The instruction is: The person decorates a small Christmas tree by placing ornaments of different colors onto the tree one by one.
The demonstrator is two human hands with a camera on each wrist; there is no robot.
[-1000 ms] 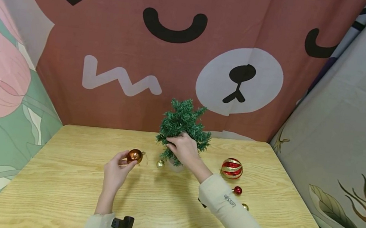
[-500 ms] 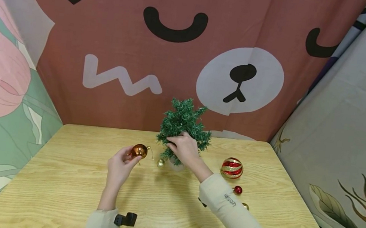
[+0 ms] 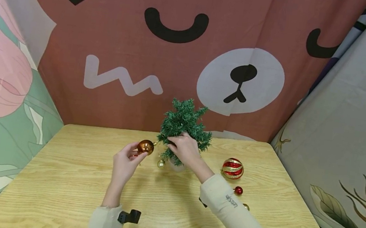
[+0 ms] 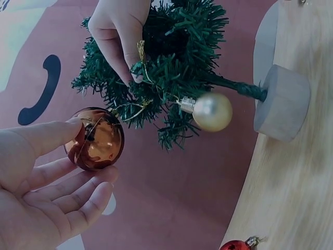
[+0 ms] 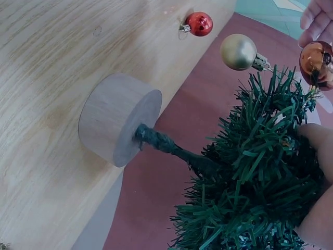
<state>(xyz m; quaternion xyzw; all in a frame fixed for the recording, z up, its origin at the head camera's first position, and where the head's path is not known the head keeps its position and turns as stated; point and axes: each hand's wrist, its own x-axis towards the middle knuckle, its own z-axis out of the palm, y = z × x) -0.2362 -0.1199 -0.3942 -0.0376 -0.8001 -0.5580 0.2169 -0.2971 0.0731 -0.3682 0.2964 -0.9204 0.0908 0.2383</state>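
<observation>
In the head view my left hand (image 3: 124, 164) pinches a shiny copper Christmas ball (image 3: 145, 147) between thumb and fingers. The ball's gold string loop (image 4: 131, 110) reaches the lower left branches of a small green Christmas tree (image 3: 184, 119). My right hand (image 3: 184, 149) grips a branch of that tree; its fingertips are partly buried in the needles. From a low branch hangs a matte gold ball (image 4: 212, 112), clear of the table in both wrist views. The tree stands on a round pale wooden base (image 5: 120, 120).
On the wooden table (image 3: 70, 176), right of the tree, lie a large red-and-gold striped ball (image 3: 232, 168), a small red ball (image 3: 238, 190) and a small gold ball (image 3: 245, 207). Another red ball (image 5: 200, 24) lies left of the tree. A printed curtain (image 3: 119, 110) hangs behind.
My left hand has moved right and slightly up with the copper ball, bringing its string to the tree's left branches. The right hand keeps its place on the branch.
</observation>
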